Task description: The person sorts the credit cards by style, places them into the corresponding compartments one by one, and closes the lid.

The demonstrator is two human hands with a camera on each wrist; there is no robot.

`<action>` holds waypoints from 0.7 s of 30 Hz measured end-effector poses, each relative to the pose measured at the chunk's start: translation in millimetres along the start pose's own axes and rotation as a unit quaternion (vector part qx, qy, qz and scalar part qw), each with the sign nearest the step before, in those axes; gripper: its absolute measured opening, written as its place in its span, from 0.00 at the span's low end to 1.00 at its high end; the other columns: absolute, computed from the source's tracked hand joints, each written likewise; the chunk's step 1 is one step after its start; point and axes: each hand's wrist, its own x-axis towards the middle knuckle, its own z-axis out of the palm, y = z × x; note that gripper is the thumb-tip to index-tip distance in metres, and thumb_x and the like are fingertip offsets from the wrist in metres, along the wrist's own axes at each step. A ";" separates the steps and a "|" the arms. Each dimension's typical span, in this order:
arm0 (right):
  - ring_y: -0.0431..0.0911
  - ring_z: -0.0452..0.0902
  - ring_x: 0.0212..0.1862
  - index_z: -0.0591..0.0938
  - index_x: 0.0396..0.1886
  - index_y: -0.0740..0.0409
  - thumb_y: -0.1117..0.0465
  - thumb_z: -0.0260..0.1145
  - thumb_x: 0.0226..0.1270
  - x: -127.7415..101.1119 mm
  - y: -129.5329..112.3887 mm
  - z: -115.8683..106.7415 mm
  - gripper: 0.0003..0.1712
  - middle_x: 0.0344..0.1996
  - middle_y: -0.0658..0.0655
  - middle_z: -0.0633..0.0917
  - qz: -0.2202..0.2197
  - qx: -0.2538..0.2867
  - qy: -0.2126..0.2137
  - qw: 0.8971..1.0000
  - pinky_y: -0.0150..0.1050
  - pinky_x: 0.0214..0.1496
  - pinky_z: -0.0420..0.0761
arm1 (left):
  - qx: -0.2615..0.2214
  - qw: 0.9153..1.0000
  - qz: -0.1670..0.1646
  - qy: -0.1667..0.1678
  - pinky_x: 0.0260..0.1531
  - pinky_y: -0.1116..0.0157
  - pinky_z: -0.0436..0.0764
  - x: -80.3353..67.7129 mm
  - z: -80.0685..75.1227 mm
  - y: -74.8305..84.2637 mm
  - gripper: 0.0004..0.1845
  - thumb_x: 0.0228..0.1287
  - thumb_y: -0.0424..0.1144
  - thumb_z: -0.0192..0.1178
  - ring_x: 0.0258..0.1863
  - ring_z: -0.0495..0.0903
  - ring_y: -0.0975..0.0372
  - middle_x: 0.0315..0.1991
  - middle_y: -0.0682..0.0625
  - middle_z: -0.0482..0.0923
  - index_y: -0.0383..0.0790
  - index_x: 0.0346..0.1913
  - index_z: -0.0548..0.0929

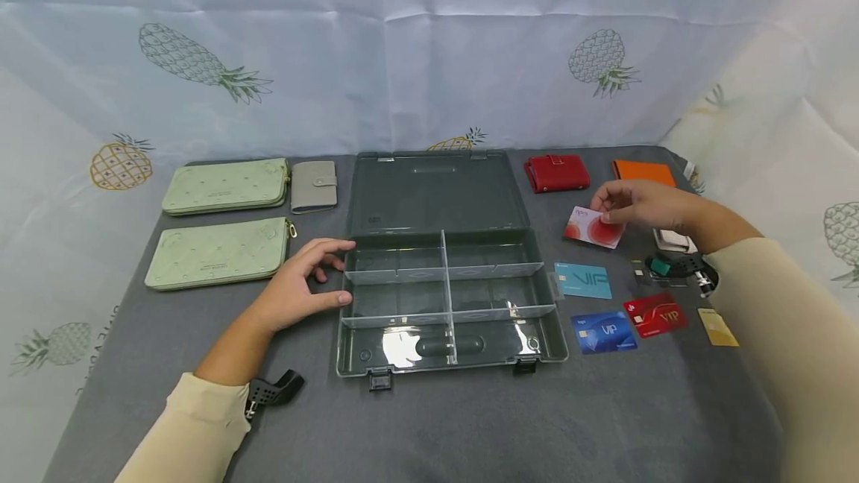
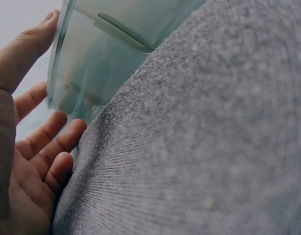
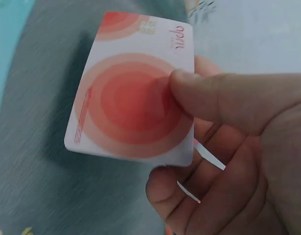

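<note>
The right hand (image 1: 640, 203) pinches a white card with red circles (image 1: 593, 227) while the left hand (image 1: 302, 285), fingers relaxed, rests against the open grey plastic compartment box (image 1: 443, 297).

Left hand (image 1: 298, 289): forearm extended forward, palm down, fingers straight and slightly spread (nothing gripped). Right hand (image 1: 637, 203): arm reaches forward from the right side, thumb pressed against curled fingers (image 3: 189, 196) in a pinch.

Pineapple-print backdrop (image 1: 429, 43), grey tablecloth (image 1: 470, 423)
</note>
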 end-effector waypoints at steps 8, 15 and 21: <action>0.54 0.82 0.44 0.78 0.53 0.67 0.67 0.67 0.77 23.3 -58.5 1.3 0.11 0.43 0.63 0.83 -0.075 0.049 -0.018 0.996 0.46 0.45 0.86 | -0.004 1.000 0.001 0.002 0.44 0.66 0.74 -0.3 -0.6 -0.7 0.42 0.55 0.35 0.82 0.53 0.80 0.57 0.65 0.50 0.76 0.46 0.74 0.78; 0.55 0.79 0.44 0.80 0.52 0.66 0.67 0.66 0.78 56.6 -114.7 37.3 0.09 0.42 0.63 0.82 -0.133 0.067 -0.067 0.987 0.46 0.46 0.83 | -0.007 1.000 0.007 0.003 0.44 0.66 0.75 0.5 -0.2 -2.1 0.42 0.55 0.36 0.83 0.52 0.81 0.57 0.65 0.50 0.77 0.46 0.74 0.78; 0.55 0.76 0.47 0.82 0.52 0.62 0.68 0.67 0.77 84.9 -165.0 78.4 0.08 0.44 0.62 0.81 -0.175 0.072 -0.106 0.976 0.45 0.49 0.82 | -0.009 1.000 0.011 0.003 0.44 0.65 0.75 -0.9 -0.4 -3.2 0.42 0.55 0.36 0.83 0.51 0.80 0.58 0.64 0.49 0.77 0.46 0.74 0.78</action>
